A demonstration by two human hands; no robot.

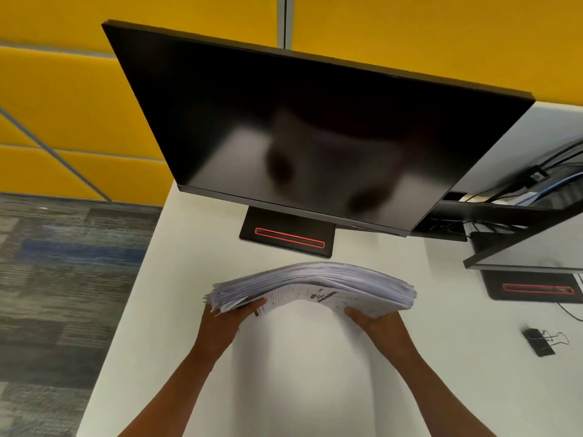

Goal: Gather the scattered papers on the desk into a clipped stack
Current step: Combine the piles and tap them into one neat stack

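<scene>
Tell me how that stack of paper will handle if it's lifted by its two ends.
The stack of paper is probably floppy: it arches between the left hand and right hand. Its thickness suggests weight. The edges look uneven, so sheets may slide until the clip goes on.

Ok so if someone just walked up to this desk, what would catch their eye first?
Probably the thick stack of papers, bowed upward in the middle, gripped at its ends by the left hand and right hand over the white desk. Behind it looms a large dark monitor against bright yellow wall panels. A black binder clip lies unused on the desk to the right.
</scene>
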